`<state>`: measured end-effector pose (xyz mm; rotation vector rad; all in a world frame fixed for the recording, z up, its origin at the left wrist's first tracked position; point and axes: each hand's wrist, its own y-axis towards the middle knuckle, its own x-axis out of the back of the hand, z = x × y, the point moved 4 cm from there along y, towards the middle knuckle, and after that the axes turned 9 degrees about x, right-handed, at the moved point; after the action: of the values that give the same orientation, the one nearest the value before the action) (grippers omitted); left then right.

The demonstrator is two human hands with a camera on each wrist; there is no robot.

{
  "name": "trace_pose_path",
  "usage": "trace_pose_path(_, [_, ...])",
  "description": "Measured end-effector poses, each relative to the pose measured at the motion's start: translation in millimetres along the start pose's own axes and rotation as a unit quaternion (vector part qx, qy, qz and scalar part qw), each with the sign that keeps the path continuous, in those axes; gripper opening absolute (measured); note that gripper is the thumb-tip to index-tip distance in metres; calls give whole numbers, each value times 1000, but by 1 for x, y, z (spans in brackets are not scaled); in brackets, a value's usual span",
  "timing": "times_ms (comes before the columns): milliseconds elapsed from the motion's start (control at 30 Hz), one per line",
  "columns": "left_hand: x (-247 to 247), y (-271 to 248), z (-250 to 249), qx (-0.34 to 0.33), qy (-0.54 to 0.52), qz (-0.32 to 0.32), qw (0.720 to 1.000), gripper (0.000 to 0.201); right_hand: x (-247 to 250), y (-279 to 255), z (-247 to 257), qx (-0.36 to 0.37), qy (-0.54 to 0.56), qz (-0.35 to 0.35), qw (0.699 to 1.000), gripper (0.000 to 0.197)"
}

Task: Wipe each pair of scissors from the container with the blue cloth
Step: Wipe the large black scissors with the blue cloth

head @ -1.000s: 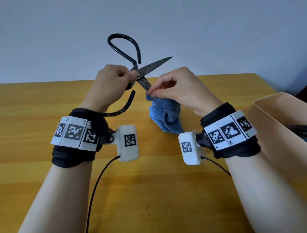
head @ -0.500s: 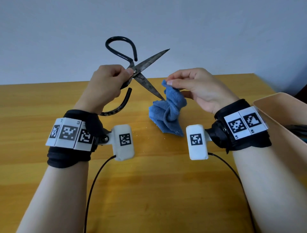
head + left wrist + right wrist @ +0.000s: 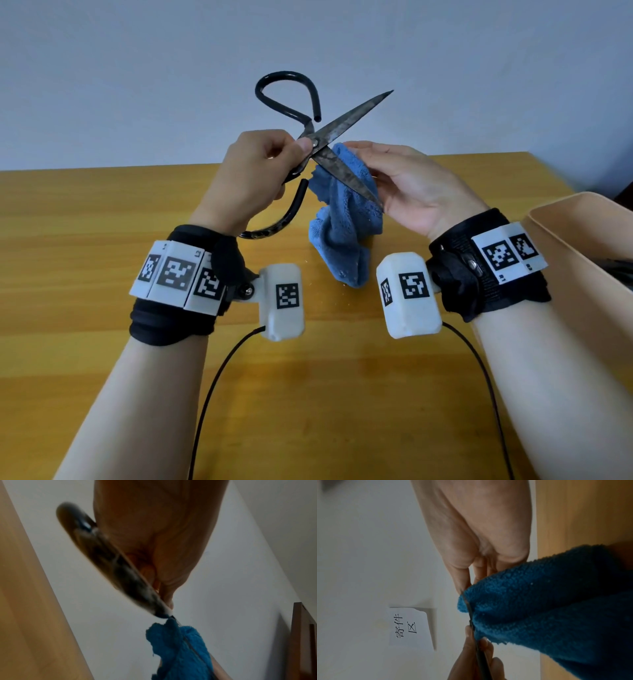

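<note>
so the left hand (image 3: 251, 174) has the scissors (image 3: 329, 137) pinched right at the pivot, thumb tip pressed on the rivet and the other fingers curled round the metal just below it. The scissors are wide open and held up above the table (image 3: 102, 240), one blade pointing up and to the right, the other angled down to the right. That lower blade lies across the blue cloth (image 3: 342, 219). Right hand (image 3: 416, 190) sits just right of the scissors, palm turned up toward the camera, fingers reaching to the top of the cloth next to the pivot and holding it behind the lower blade. Fingertips are hidden by the fabric so can't say exactly how tight that grip is. Rest of the cloth hangs below the scissors, bottom end looks like it touches the table. One handle loop sticks up above the left hand, the other curves down beneath it. Beige container (image 3: 582, 240) is well off to the right of the scissors, at the frame edge
</note>
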<state>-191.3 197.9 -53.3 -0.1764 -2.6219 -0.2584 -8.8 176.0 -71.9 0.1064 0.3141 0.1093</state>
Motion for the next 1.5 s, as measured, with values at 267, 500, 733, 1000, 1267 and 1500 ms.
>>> trace_pose_path(267, [22,6,15,14,-8,-74,997,42,-4,-2,0,2,-45,57,997,11])
trace_pose_path(500, [27,5,11,-20,11,-101,995,39,-13,-5,-1,-25,25,98,995,13])
trace_pose_path(733, [30,4,9,-40,12,-96,994,36,-13,-3,-8,-39,57,98,993,16])
trace_pose_path(1000, [32,4,9,-50,8,-100,994,35,-11,-3,-11,-52,83,99,990,16])
trace_pose_path(1267, [60,4,24,-16,9,-145,989,37,5,3,-4,-26,106,40,993,9])
trace_pose_path(1500, [44,1,16,-12,72,-116,990,37,4,4,3,62,42,-33,997,15])
